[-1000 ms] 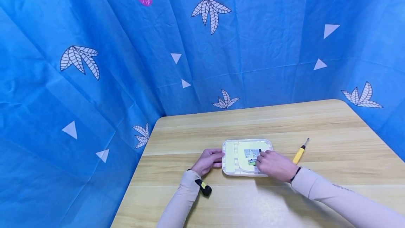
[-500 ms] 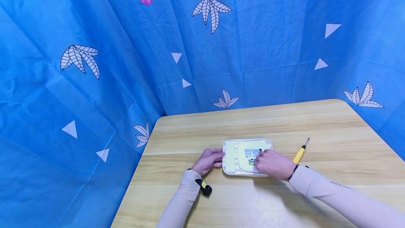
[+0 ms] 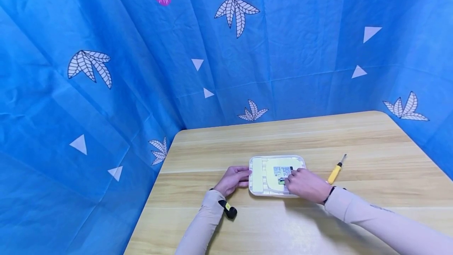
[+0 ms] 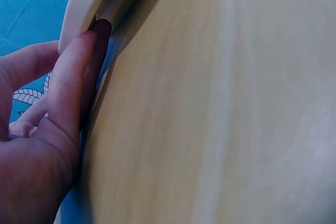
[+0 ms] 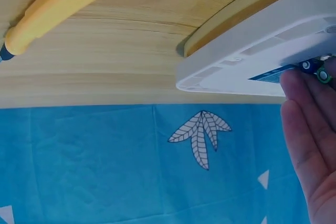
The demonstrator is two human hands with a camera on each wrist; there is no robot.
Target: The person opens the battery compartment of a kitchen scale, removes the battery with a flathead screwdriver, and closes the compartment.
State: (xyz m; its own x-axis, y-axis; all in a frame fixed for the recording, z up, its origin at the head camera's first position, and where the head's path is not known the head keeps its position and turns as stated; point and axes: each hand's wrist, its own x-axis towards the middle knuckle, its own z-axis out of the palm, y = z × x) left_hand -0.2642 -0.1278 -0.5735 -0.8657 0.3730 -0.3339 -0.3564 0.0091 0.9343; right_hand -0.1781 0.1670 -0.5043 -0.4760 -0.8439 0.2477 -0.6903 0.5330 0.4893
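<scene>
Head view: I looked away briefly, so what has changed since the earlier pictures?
Nothing plainly moved, was grasped or released. The right hand remains at the batteries in the white device, the left hand holds its edge, and the screwdriver lies where it was.

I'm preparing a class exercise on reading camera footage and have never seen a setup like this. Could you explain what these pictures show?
There is no robot here: you see a person's own left hand and right hand, both bare. The wide picture is taken from the head, looking forward and down; the two close ones are taken from each wrist. On the wooden table lie a white device and a yellow screwdriver, with blue patterned cloth behind. The left hand grips the device's edge. The right hand is at what look like batteries in the device; whether it pinches them, I can't tell.
</scene>
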